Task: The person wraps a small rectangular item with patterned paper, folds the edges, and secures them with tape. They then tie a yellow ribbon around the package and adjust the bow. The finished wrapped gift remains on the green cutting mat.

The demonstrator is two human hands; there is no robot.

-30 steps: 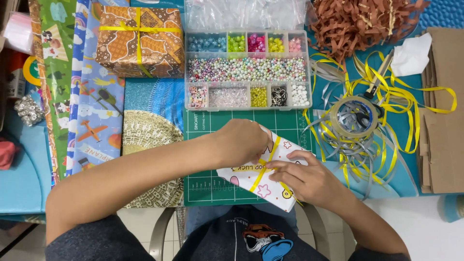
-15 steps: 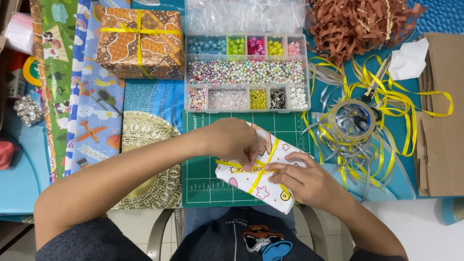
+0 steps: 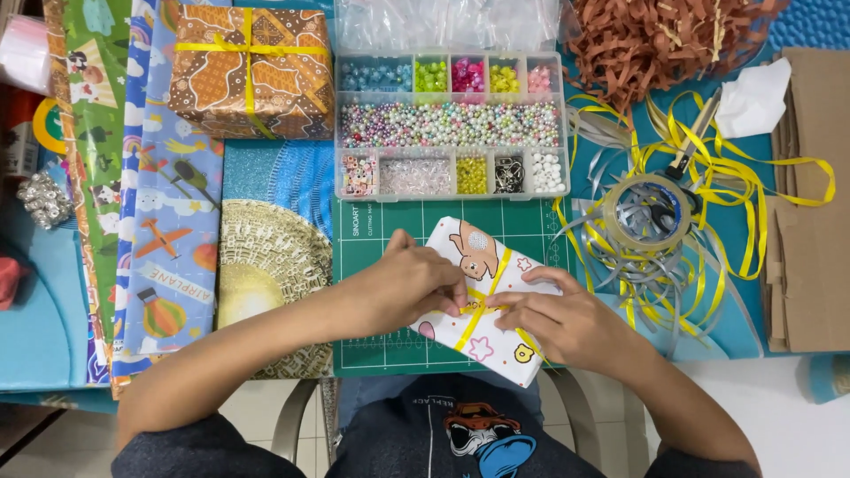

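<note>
— How many wrapped parcels do you count?

— Two. One small white parcel (image 3: 482,301) with cartoon animals lies tilted on the green cutting mat (image 3: 531,226), right at the near edge of the table. A second, brown patterned gift box (image 3: 250,71) tied with yellow ribbon sits well apart at the far side.

— And the hands?

— Two, both on the white parcel. The left hand (image 3: 403,288) covers its left half, fingers curled and pinching the yellow ribbon (image 3: 494,274) at the middle of the parcel. The right hand (image 3: 567,323) presses on the right half, its fingertips closed on the same ribbon where the bands cross.

— What else is there?

— One clear bead organiser (image 3: 450,124) just beyond the mat — five small compartments on top, one long row of pearls, five more below. One roll of tape (image 3: 646,211) rests on a tangle of loose yellow and silver ribbon to the right. One heap of brown paper shreds (image 3: 655,40), one flat piece of cardboard (image 3: 810,195), and several sheets of printed wrapping paper (image 3: 164,221) spread on the left.

— The surface?

— A blue table (image 3: 35,327); pale tiled floor below.
</note>
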